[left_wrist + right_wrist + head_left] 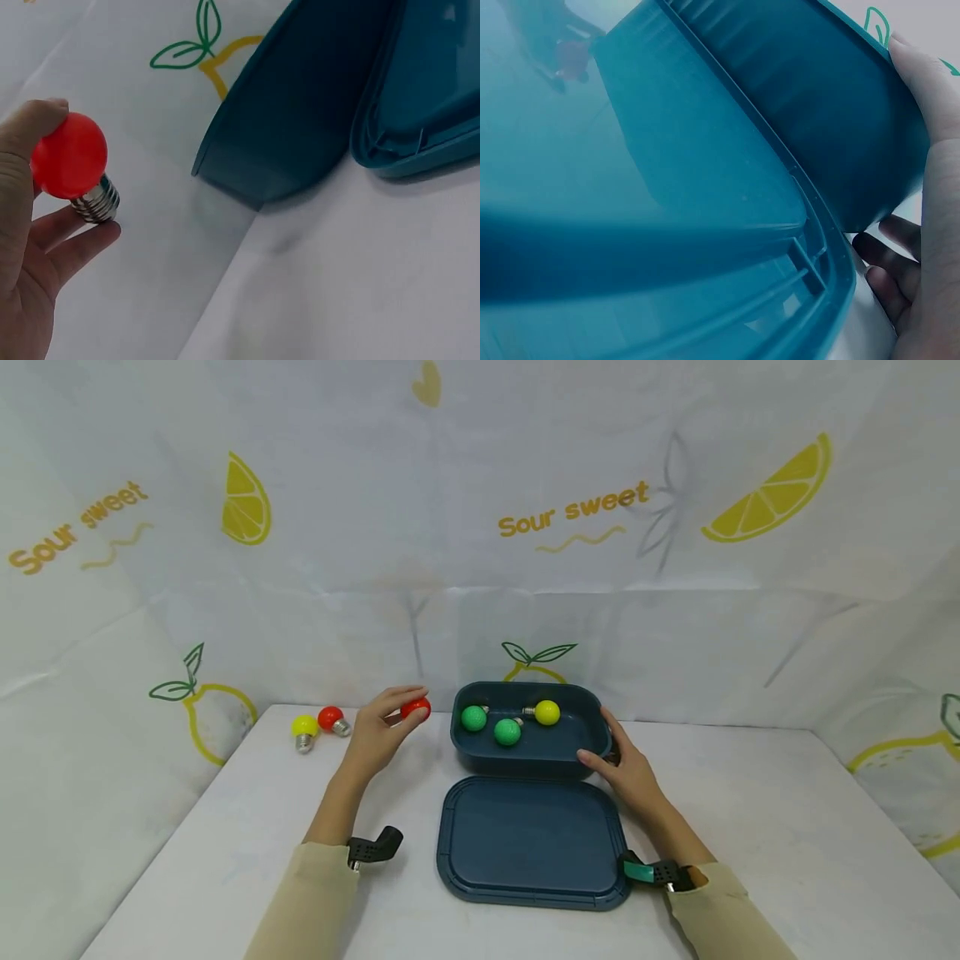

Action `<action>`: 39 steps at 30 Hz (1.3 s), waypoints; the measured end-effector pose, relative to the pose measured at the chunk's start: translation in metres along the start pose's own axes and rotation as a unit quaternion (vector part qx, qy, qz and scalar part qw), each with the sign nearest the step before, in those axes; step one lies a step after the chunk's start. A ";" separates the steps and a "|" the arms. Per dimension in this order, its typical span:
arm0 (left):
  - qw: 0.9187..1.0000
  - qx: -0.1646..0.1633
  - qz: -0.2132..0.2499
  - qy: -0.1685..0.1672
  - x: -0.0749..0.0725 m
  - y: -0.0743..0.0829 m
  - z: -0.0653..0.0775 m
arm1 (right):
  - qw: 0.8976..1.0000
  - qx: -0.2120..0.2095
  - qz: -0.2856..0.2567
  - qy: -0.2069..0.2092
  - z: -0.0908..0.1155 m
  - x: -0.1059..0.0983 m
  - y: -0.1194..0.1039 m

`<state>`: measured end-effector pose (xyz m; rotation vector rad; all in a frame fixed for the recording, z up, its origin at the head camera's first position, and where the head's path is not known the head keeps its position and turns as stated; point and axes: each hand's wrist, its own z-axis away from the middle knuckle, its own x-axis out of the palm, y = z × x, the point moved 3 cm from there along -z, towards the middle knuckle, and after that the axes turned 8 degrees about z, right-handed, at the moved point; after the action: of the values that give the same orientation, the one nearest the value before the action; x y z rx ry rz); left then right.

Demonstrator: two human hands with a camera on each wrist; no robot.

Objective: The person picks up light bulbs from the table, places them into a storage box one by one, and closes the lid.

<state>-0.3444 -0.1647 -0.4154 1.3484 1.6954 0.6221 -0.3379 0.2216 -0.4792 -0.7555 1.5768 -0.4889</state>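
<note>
My left hand [377,732] pinches a red light bulb [417,707] just left of a dark blue box. In the left wrist view the bulb's metal screw base [97,202] points down and right, against the fingertips. My right hand [633,777] grips the right end of the box [517,766], thumb at its rim and fingers along the outer side. Inside the box lie two green bulbs, one on the left [473,718] and one nearer the middle [507,732], with a yellow bulb [547,712] to their right.
A matching blue lid [532,843] lies flat in front of the box. On the table's back left, a yellow bulb [304,727] and another red bulb [330,718] lie side by side. A white printed cloth [360,627] hangs behind the table.
</note>
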 end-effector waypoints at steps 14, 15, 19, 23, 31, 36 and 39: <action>0.999 0.001 0.037 -0.006 0.032 0.042 -0.002 | 1.000 0.004 -0.005 0.003 0.000 0.002 0.005; 0.999 0.002 0.044 -0.008 0.033 0.042 -0.002 | 1.000 0.004 -0.005 0.003 0.000 0.002 0.004; 0.999 0.013 0.049 -0.019 0.040 0.037 -0.005 | 1.000 0.000 -0.008 0.006 -0.001 0.003 0.004; 0.999 0.024 0.034 -0.025 0.051 0.021 -0.012 | 1.000 0.000 -0.007 0.008 -0.001 0.004 0.003; 0.999 0.015 0.028 -0.034 0.070 0.018 -0.029 | 1.000 0.005 -0.015 0.009 0.001 0.002 0.004; 0.999 0.015 0.023 -0.029 0.079 0.017 -0.037 | 1.000 0.005 -0.015 0.009 0.001 0.001 0.004; 0.999 0.017 -0.010 -0.036 0.085 0.016 -0.041 | 1.000 0.004 -0.013 0.008 0.000 0.000 0.003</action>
<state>-0.3746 -0.0743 -0.4085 1.3604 1.6660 0.5310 -0.3384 0.2232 -0.4812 -0.7698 1.5807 -0.5211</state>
